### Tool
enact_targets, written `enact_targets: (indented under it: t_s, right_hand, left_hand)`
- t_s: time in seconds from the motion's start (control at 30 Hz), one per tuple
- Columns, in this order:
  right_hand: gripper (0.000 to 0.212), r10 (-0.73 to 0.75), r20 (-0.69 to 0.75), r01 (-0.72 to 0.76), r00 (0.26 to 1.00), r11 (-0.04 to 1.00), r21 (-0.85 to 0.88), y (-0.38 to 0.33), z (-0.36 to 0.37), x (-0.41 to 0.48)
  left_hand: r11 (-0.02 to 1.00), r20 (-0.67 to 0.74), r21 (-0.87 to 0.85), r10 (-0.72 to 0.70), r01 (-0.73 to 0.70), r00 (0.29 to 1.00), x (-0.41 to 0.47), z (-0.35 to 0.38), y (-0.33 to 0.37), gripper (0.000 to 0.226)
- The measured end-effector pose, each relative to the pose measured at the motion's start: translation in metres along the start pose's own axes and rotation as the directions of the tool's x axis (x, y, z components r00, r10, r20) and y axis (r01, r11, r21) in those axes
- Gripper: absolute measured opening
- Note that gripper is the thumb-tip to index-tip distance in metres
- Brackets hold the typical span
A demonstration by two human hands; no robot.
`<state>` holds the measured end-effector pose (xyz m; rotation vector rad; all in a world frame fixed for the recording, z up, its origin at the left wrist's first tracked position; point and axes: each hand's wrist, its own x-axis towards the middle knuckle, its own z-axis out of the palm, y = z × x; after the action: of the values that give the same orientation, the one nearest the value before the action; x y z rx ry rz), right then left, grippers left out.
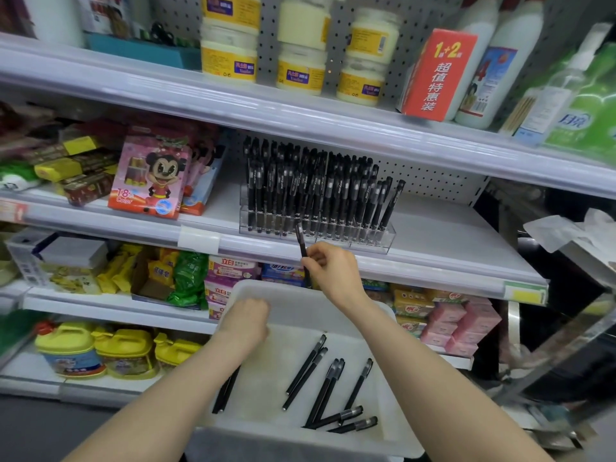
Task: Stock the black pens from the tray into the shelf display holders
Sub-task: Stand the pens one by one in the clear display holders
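As left hand [248,320] holds tray [293,311], right [333,271] pinches pen [301,240].

In the upper right of the frame a red box [440,75] reads "1+2" in yellow over "超值特惠装" in white. Left of centre, a pink crayon box [150,176] shows "18" and "Color". Lower centre, pink packs [230,268] carry "立白". Print on the yellow-labelled jars [230,66] and the black pens [316,191] is too small to read.
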<state>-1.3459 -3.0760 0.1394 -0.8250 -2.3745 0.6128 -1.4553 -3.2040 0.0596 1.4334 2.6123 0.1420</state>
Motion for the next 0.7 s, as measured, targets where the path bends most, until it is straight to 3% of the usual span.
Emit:
enact_targets:
  t_s: [0.1,0.23,0.7]
  right_hand:
    - [0.011,-0.011,-0.011,0.011,1.0,1.0,0.005,-0.003,-0.005,0.005]
    - [0.014,-0.038,-0.042,0.038,0.998,0.999,0.0,-0.009,-0.014,0.011]
    - [0.017,-0.159,-0.247,0.174,0.956,0.984,0.041,-0.047,-0.059,0.049]
  left_hand:
    - [0.966,0.048,0.255,0.041,-0.052,0.998,-0.005,0.013,0.002,0.036]
    - [0.91,0.112,0.401,0.066,-0.106,0.992,-0.009,0.028,0.005,0.036]
    - [0.954,0.091,0.299,0.013,-0.04,0.996,-0.012,0.036,0.007,0.038]
